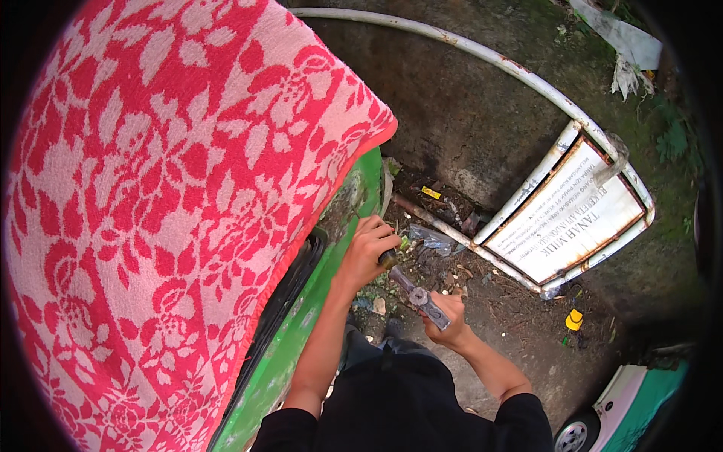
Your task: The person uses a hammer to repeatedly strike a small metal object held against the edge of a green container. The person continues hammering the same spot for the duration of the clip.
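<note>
My left hand (pixel 365 245) is closed round a screwdriver with a dark, amber-tinted handle (pixel 388 260). Its thin shaft pokes out past my fingers toward the side of a green, scuffed body (pixel 369 173); the tip is hard to make out. My right hand (pixel 449 316) grips a hammer, whose grey metal head (pixel 419 296) lies in line with the screwdriver's handle end, touching it or very close. The hammer's handle is mostly hidden beneath the head and my fingers. A red and pink floral cloth (pixel 188 173) covers most of the green body's top, left of my hands.
To the right, a curved white pipe frame (pixel 520 71) holds a rusty-edged white sign (pixel 576 215). Litter and a yellow scrap (pixel 574 319) lie on the dirt ground. Part of a vehicle with a wheel (pixel 578 435) shows at lower right. Black trim (pixel 282 297) runs below the cloth's edge.
</note>
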A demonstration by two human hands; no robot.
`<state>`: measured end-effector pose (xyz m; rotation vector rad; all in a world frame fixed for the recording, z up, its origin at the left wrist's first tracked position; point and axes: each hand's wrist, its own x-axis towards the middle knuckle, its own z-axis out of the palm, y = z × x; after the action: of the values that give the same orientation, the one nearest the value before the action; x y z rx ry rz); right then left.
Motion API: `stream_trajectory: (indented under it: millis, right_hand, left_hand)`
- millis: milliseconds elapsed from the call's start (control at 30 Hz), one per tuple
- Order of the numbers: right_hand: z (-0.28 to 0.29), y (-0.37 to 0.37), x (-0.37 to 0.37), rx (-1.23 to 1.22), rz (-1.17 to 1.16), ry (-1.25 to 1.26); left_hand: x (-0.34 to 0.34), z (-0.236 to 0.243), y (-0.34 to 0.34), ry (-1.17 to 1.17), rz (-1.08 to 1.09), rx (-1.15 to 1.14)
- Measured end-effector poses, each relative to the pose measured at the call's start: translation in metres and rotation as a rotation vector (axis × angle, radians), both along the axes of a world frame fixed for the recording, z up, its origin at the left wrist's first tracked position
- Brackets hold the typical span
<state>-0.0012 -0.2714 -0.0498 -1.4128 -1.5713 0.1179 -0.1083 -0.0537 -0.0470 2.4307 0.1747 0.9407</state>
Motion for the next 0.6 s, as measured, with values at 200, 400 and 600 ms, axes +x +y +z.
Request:
stream_trajectory:
  millis: [200,400,600]
  right_hand:
    - [0.002,0.002,-0.001,0.055,-0.007,0.057]
    - [-0.007,0.006,0.01,0.007,0.007,-0.07]
    - [-0.001,0.007,0.012,0.162,0.086,0.036]
  left_hand:
    - [0.006,0.001,0.005,0.002,0.007,0.002]
    - [0.008,0.008,0.012,0.046,-0.008,-0.042]
    - [0.01,0.007,0.014,0.029,-0.024,-0.062]
